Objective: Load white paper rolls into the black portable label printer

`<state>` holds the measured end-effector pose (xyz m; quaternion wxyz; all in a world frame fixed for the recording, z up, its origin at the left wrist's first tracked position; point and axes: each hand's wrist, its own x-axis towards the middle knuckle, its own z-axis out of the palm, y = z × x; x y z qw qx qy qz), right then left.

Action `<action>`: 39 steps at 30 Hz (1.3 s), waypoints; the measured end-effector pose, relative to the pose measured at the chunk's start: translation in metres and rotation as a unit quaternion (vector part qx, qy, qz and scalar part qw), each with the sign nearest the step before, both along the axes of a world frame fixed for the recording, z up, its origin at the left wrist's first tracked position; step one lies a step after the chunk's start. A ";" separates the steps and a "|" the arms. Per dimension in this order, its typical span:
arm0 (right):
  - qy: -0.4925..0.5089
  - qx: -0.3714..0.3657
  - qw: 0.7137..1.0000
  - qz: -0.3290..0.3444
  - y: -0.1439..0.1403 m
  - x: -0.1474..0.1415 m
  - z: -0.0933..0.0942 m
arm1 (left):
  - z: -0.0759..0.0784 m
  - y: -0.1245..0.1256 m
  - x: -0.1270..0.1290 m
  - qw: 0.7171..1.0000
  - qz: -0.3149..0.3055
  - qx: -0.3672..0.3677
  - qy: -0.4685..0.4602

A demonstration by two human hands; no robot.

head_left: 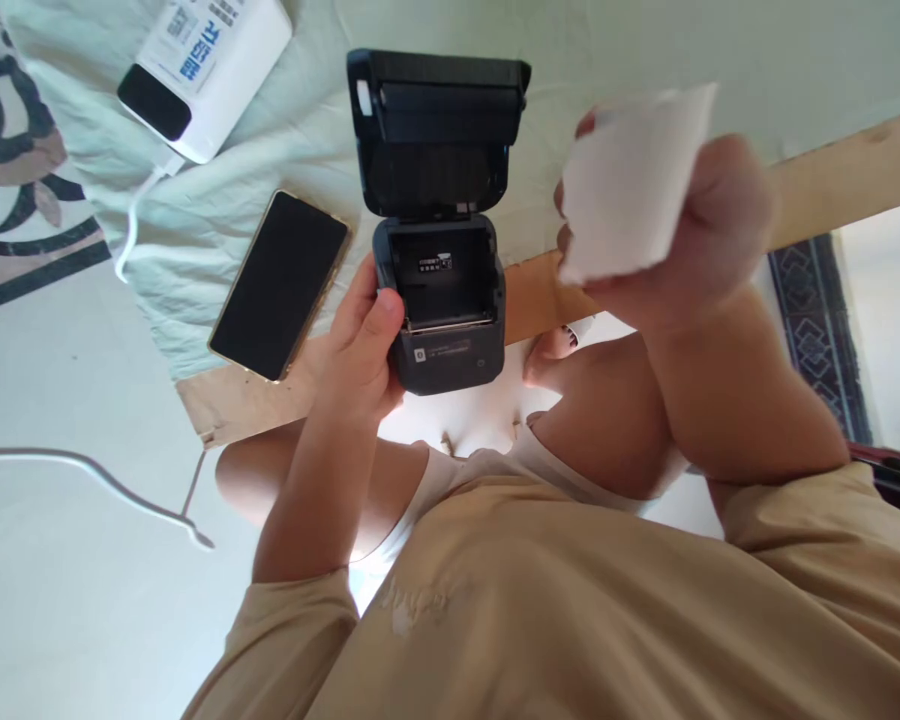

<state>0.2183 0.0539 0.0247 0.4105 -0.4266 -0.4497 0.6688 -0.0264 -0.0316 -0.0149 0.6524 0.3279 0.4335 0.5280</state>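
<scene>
Our left grip (366,338) has the device (450,355) just to its right; left of it, we have the phone (279,285) on the desk (311,135), the boxy gadget (232,90) beyond. Paper (634,185) sits in our right grip (720,225).

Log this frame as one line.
left hand: holding black device; lid: open; right hand: holding white paper, blurred; phone: on green cloth

The person wore a tan, short-sleeved cloth T-shirt (540,610), creased and loose, with a pale, uneven marking (420,600) on the front, too blurred to read. The wide left sleeve (292,620) and the folded, rumpled right sleeve (802,510) both ended around the elbows. Below the hem showed whitish fabric shorts (495,463), their legs stopping above the knees.
</scene>
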 end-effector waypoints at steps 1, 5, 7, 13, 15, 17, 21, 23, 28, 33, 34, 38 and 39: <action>-0.011 -0.012 1.000 -0.003 0.002 0.002 -0.007 | -0.001 0.000 -0.001 1.000 -0.001 0.003 0.001; -0.059 0.021 0.998 -0.028 -0.002 0.005 -0.032 | 0.000 0.000 0.001 1.000 0.017 0.001 -0.009; -0.090 0.054 0.994 -0.036 -0.007 0.005 -0.036 | 0.001 0.001 0.002 1.000 0.011 0.000 -0.013; -0.292 0.313 0.902 -0.051 -0.011 0.010 -0.033 | 0.003 0.005 0.000 0.999 -0.033 -0.003 -0.019; -0.371 0.381 0.846 -0.044 -0.010 0.014 -0.034 | 0.003 0.006 -0.001 0.999 -0.039 -0.003 -0.016; -0.402 0.389 0.827 -0.048 -0.007 0.019 -0.037 | 0.003 0.006 -0.001 0.999 -0.031 -0.001 -0.008; -0.430 0.383 0.816 -0.056 0.001 0.023 -0.045 | 0.005 0.004 0.000 1.000 -0.021 -0.005 0.005; -0.433 0.383 0.814 -0.053 0.003 0.022 -0.050 | 0.006 0.004 0.000 1.000 -0.023 -0.006 0.004; -0.386 0.451 0.802 -0.068 -0.001 0.023 -0.044 | 0.006 0.003 0.001 1.000 -0.009 -0.008 -0.001; -0.355 0.503 0.755 -0.226 0.004 0.046 -0.023 | 0.005 0.001 0.003 1.000 0.012 0.004 0.013; -0.360 0.492 0.752 -0.249 0.007 0.052 -0.022 | 0.005 0.001 0.003 1.000 0.012 0.004 0.019; -0.414 0.416 0.779 -0.220 0.021 0.073 -0.029 | 0.008 0.000 0.004 0.999 0.021 0.003 0.032; -0.439 0.387 0.789 -0.188 0.023 0.076 -0.032 | 0.008 0.000 0.004 0.999 0.021 0.002 0.034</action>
